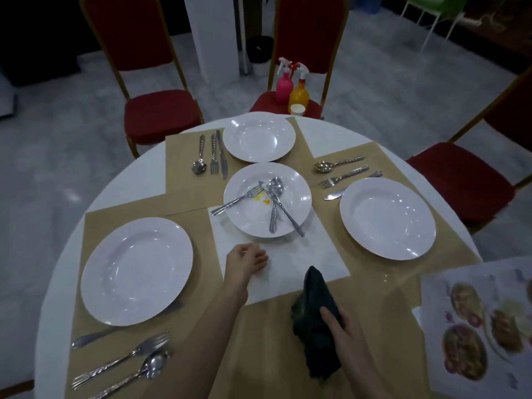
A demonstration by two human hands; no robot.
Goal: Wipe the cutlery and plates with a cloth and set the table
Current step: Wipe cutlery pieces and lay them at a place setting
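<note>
The round white bench [129,180] carries tan paper placemats and four white plates. The soiled white round plate [267,199] sits at the centre, on a white square mat, and bears yellow sauce spots and a crossed pile of steel cutlery: a fork [239,198], a spoon [275,203] and a knife [283,210].

The left hand [247,262] rests on the white mat just short of the soiled plate, which lies at 12 o'clock from it. Its fingers are loosely curled and grasp nothing. The right hand [342,326] is at 5 o'clock from the plate, farther off, with its fingers closed round a dark green crumpled cloth [315,321]. The left hand is the nearer one to the plate.

The fork's long axis runs from 8 o'clock to 2 o'clock; the knife runs from 11 o'clock to 5 o'clock, handle toward the cloth hand. The next move probably calls for lifting one piece from the pile.

Clean plates with laid cutlery stand at 8, 12 and 3 o'clock. A printed picture sheet [478,326] lies at 4 o'clock. Two spray bottles [292,84] stand on a red chair beyond. Nothing blocks the approach path.
</note>
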